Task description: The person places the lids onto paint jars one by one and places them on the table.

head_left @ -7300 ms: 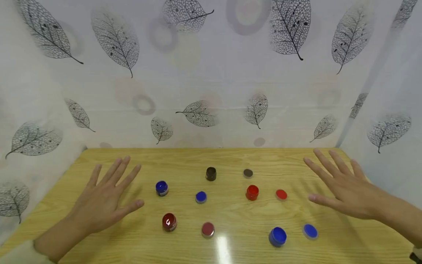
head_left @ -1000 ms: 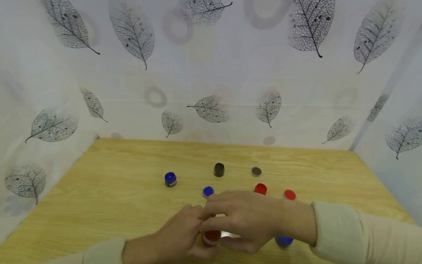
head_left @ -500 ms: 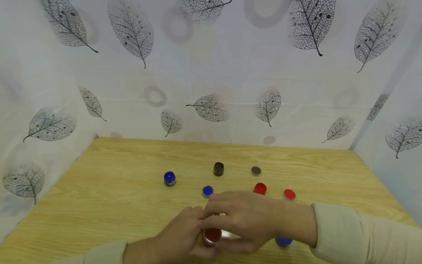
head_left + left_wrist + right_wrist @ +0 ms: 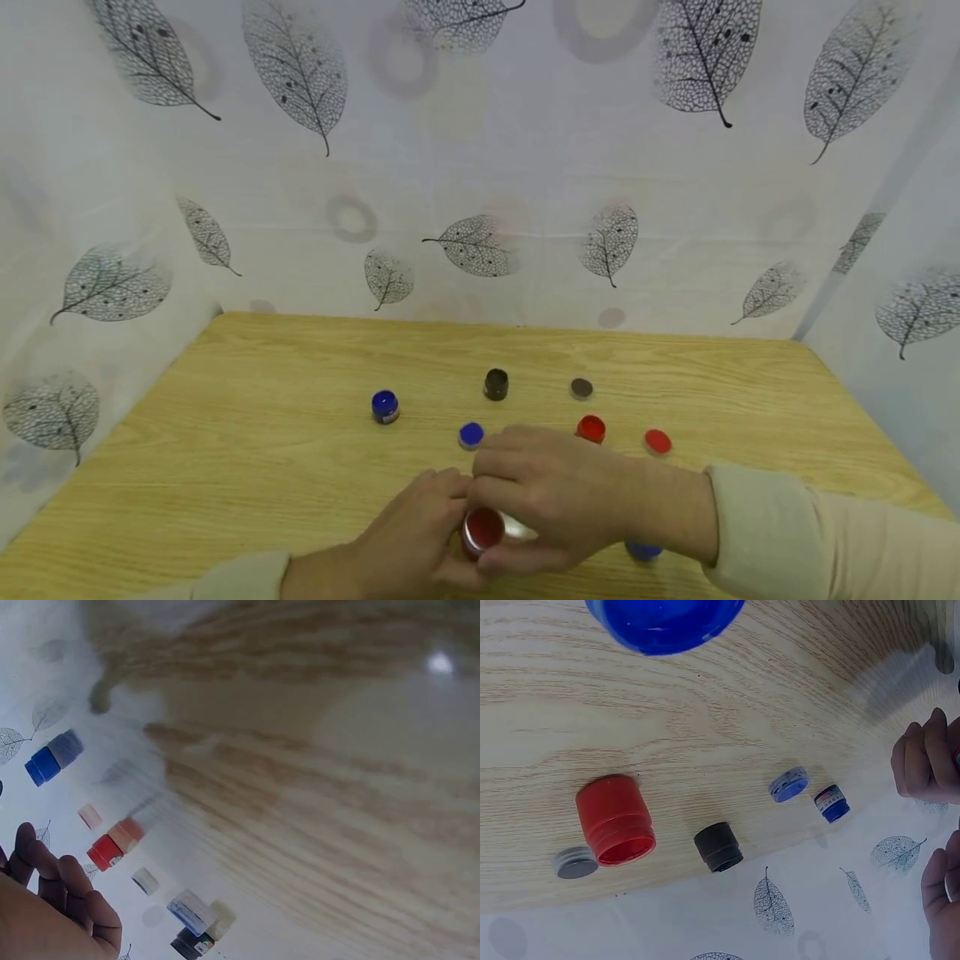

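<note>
Both hands meet low in the middle of the head view around a dark red jar (image 4: 484,530), whose round top with a pale rim faces up. From the left, my left hand (image 4: 416,529) grips its side, thumb in front. My right hand (image 4: 551,504) comes across from the right, its curled fingers and thumb at the rim of the top. Fingers hide most of the jar's side, and whether the lid sits flat I cannot tell.
Behind the hands stand a blue jar (image 4: 386,407), a black jar (image 4: 496,385) and a red jar (image 4: 591,429). Blue (image 4: 471,435), dark (image 4: 581,388) and red (image 4: 657,442) lids lie near them. Another blue jar (image 4: 643,551) is partly hidden below my right wrist.
Both hands, spread apart above the table in the earliest frame, now hold the dark red jar together. Since half a second ago, my right fingers have shifted slightly, uncovering more of its top.
</note>
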Motion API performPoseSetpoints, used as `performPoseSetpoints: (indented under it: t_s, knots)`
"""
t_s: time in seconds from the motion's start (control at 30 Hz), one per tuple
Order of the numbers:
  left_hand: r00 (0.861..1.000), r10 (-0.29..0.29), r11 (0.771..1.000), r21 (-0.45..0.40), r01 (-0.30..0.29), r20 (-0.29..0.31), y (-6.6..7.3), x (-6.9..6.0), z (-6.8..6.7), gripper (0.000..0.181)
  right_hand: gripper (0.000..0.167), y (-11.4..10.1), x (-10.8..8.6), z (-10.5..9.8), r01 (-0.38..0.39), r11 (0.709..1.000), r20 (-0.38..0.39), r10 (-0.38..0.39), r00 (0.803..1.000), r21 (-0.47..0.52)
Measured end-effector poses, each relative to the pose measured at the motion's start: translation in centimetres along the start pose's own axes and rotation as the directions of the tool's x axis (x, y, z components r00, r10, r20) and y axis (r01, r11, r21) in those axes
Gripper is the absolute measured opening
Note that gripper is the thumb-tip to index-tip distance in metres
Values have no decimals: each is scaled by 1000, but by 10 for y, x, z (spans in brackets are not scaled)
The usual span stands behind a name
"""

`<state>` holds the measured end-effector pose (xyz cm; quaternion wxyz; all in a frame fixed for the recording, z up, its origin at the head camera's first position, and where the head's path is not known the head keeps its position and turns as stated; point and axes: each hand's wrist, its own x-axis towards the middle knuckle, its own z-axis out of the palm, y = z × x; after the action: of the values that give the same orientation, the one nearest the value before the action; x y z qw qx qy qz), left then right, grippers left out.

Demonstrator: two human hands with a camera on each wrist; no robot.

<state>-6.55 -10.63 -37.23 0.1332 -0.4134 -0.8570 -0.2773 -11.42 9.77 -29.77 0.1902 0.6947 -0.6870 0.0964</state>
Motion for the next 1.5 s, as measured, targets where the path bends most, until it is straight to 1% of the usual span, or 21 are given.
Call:
performPoseSetpoints:
  t_s: [0.1,0.2,0.27,0.33,0.43,0.53,0.67,0.77,0.9,1.0,1.17,1.27,1.33,1.43,1.5]
  knots:
    - [1000,-4,1000,8,4,-14,1,0,0,36,29,0,1,1,-22,1000,-13,21,1000,-20]
    - [999,-39,999,-12,39,-3,2,1,0,34,31,0,2,2,-44,998,-20,43,999,-38]
    - [998,-64,998,-17,64,3,4,1,-1,35,32,-1,2,2,-58,997,-20,57,998,-44]
    - [997,-76,997,-9,76,-4,5,1,-1,34,32,-2,3,3,-73,996,-22,72,997,-48]
    - [997,-68,998,15,69,-36,7,1,0,26,34,-3,4,3,-95,993,-27,93,995,-65]
    - [996,-48,998,26,50,-77,8,2,1,18,35,-4,5,4,-119,990,-35,116,993,-78]
    - [994,-33,999,32,36,-108,9,3,2,18,39,-6,6,4,-146,986,-50,143,989,-85]
    - [994,-34,999,29,37,-99,11,3,1,21,42,-9,7,4,-166,983,-60,162,985,-76]
    - [996,-64,998,-10,63,-61,14,4,0,20,43,-12,8,4,-186,981,-60,182,981,-61]
    - [997,-50,999,-4,50,-56,15,4,0,19,44,-13,8,4,-195,979,-48,192,980,-56]
    - [995,33,998,65,-27,-91,14,3,2,19,47,-16,7,4,-207,976,-26,205,978,-65]
    - [990,89,991,107,-77,-111,11,4,3,21,45,-17,6,2,-190,979,-29,188,982,-79]
    - [983,132,985,127,-117,-125,7,5,3,22,41,-15,5,-1,-150,985,-43,146,988,-84]
    - [976,181,980,102,-169,-118,1,7,1,27,34,-8,3,-7,-12,995,-51,7,999,-104]
    - [973,208,977,69,-201,-103,-2,8,-1,26,34,-3,2,-11,97,990,-54,-103,993,-99]
